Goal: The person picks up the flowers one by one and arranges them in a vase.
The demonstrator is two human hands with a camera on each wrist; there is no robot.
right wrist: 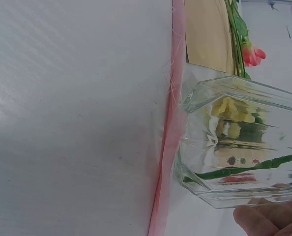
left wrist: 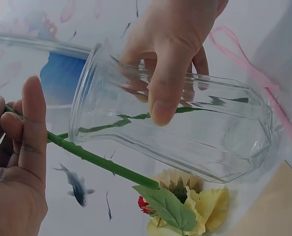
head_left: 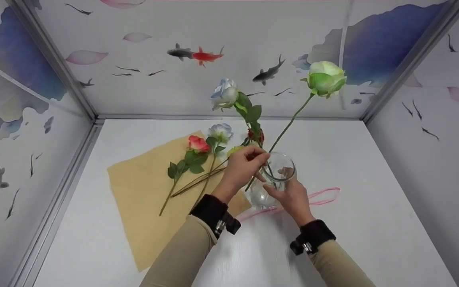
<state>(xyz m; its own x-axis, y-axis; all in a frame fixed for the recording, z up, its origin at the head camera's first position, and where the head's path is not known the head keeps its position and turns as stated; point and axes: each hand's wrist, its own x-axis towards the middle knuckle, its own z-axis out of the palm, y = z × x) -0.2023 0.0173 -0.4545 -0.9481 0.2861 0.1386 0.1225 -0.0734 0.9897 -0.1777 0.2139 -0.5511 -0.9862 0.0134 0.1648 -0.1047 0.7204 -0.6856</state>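
My left hand [head_left: 243, 171] pinches the thin green stem of a pale green rose [head_left: 327, 79] beside the vase mouth. In the left wrist view the lower stem [left wrist: 106, 162] runs outside the glass, its end apart from the rim. Around the upper part of a clear glass vase [left wrist: 224, 142], my right hand [head_left: 295, 197] curls thumb and fingers. Inside the vase a green stem [right wrist: 234, 171] reaches near the base; it appears to belong to the blue-white rose [head_left: 224, 95] leaning up and left. My left hand hides where that stem meets the leaves.
Brown wrapping paper [head_left: 134, 199] lies left on the white table [head_left: 357, 239], bearing a red-pink rose [head_left: 198, 144] and a pale blue flower [head_left: 220, 132]. Behind the vase are yellow [left wrist: 210, 206] and dark red flowers [head_left: 256, 135]. A pink ribbon [head_left: 325, 195] passes the vase base. Printed walls enclose the table.
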